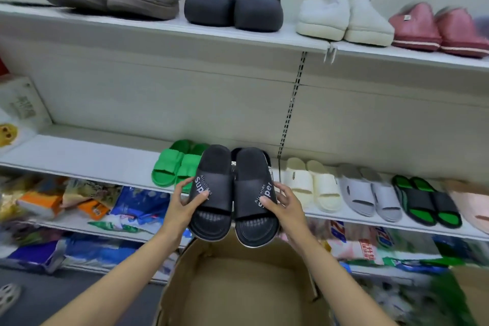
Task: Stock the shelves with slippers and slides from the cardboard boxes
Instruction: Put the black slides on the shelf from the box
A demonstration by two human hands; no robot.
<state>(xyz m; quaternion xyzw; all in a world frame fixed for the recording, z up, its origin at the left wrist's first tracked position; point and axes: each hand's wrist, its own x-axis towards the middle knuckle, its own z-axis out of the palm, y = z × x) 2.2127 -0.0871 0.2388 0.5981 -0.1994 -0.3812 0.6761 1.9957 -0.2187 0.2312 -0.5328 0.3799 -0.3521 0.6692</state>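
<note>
I hold a pair of black slides (232, 193) with white "Super" lettering side by side, above the open cardboard box (238, 286) and in front of the middle shelf (105, 159). My left hand (185, 204) grips the left slide across its strap, thumb on top. My right hand (283, 204) grips the right slide the same way. The slides' toes point at the shelf gap between the green slides (174, 164) and the cream slides (309, 182).
Grey slides (367, 193), black-and-green slides (428, 201) and a pink pair (471, 201) continue the row to the right. The upper shelf (238, 37) carries brown, black cat-faced, cream and red closed slippers. Packaged goods fill the lower shelves. Inside the box I see only bare cardboard.
</note>
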